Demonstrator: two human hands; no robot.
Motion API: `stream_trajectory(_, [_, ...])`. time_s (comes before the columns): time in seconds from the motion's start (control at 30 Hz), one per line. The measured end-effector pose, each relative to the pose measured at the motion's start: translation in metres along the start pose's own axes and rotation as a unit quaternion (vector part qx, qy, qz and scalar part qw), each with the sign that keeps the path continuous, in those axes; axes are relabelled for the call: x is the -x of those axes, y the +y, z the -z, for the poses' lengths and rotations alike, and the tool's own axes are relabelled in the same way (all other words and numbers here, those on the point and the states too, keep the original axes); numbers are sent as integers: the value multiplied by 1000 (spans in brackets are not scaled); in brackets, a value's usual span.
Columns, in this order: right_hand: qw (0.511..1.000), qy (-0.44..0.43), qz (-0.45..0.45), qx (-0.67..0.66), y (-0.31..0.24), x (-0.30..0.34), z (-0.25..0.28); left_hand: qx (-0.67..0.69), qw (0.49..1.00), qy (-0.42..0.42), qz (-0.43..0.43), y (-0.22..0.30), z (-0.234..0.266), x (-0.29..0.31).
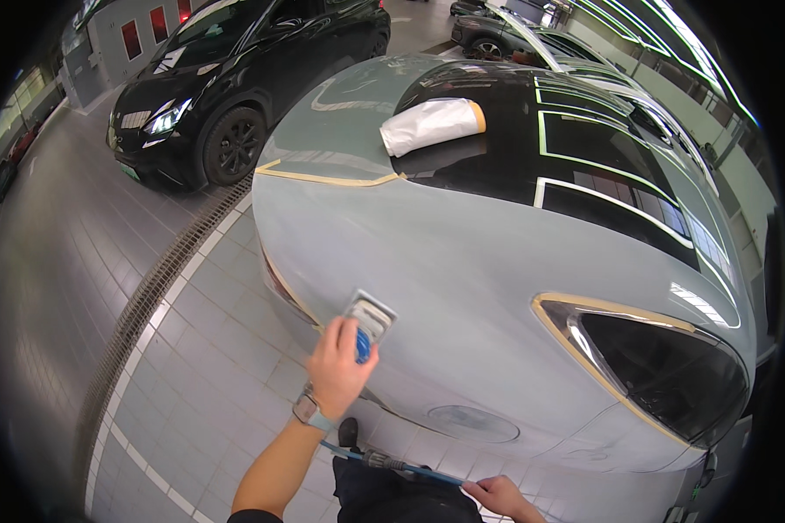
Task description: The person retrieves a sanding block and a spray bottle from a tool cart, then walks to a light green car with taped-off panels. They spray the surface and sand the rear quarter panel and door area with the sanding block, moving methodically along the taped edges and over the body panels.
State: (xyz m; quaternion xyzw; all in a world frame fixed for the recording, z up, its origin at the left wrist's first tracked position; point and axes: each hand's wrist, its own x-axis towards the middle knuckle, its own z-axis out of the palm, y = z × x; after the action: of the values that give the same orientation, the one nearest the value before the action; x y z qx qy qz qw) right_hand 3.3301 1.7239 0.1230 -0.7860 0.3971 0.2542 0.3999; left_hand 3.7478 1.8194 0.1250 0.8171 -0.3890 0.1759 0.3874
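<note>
My left hand [336,366], with a watch [307,407] on its wrist, is closed around a sander [372,318] with a blue grip and a rectangular pad. The pad lies against the dull grey rear body panel [445,261] of a car. A blue air hose [432,475] with a dark coupling [379,461] runs below that wrist, across the front of my body. Low in view, my right hand [497,497] is closed on the hose. Yellow masking tape [563,336] borders the side window [663,375]; a round fuel flap [473,423] sits below.
A roll of white masking film [432,126] lies on the rear glass [497,166]. More tape [331,178] crosses the panel's far edge. A black car [235,96] stands at the far left, beyond a floor grate [153,288]. Tiled floor [209,366] lies to the left.
</note>
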Motion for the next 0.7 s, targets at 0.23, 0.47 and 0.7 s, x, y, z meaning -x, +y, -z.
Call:
stream_trajectory(0.23, [996, 57, 68, -28, 122, 46, 28, -9, 999, -8, -33, 139, -52, 107])
stream_trajectory(0.47, [998, 64, 25, -5, 200, 85, 51, 91, 993, 76, 21, 220, -97, 187])
stream_trajectory(0.7, [997, 62, 1, 38, 191, 93, 65, 127, 936, 189, 268, 144, -103, 188])
